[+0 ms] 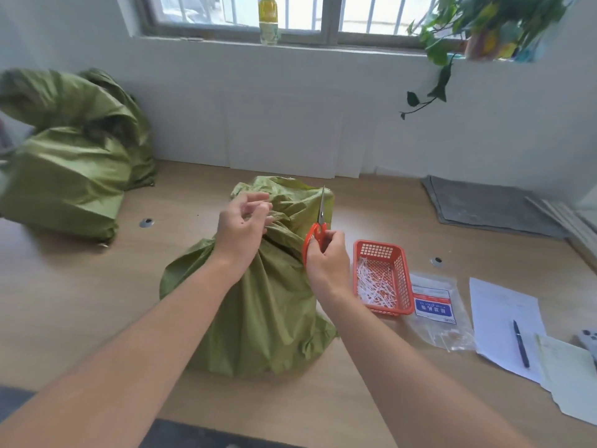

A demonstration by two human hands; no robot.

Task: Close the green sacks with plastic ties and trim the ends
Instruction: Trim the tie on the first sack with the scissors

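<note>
Sack: green sack (258, 302) stands mid-bench, neck gathered.
Left hand (244, 227): fingers curled at the sack's neck; a pinch cannot be told.
Right hand (326, 257): clamped on red scissors (321, 211), blades together, pointing up.
Basket (378, 252): just right of the sack.

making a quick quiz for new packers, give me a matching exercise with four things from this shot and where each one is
Things:
1. scissors
2. red basket
3. pen
4. bottle

Places:
A. standing on the windowsill
B. gripped in the right hand
C. lying on the white paper
D. on the table, just right of the near sack

Pairs: 1-B, 2-D, 3-C, 4-A
</note>
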